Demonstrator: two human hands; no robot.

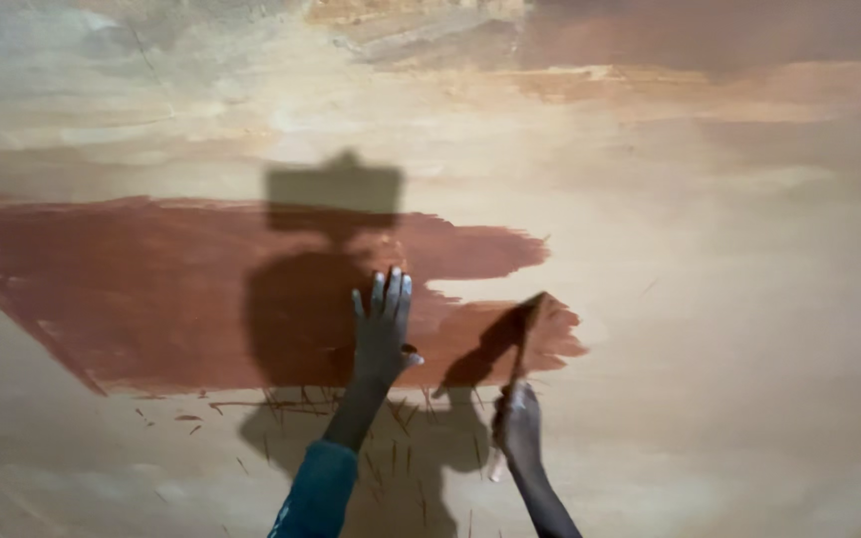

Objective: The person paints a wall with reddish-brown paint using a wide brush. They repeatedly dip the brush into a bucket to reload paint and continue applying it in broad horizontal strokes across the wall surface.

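Teal sleeve (316,488), red-brown painted wall (132,289)

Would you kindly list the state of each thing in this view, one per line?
Left hand: open, fingers spread, palm flat against the wall.
Right hand: closed around a brush handle.
Brush: held upright, its tip at the right edge of the painted patch.
Painted patch: reddish-brown, looks wet, ragged at its right end.
Wall: tan, mostly unpainted.
Shadow: cast across the patch.
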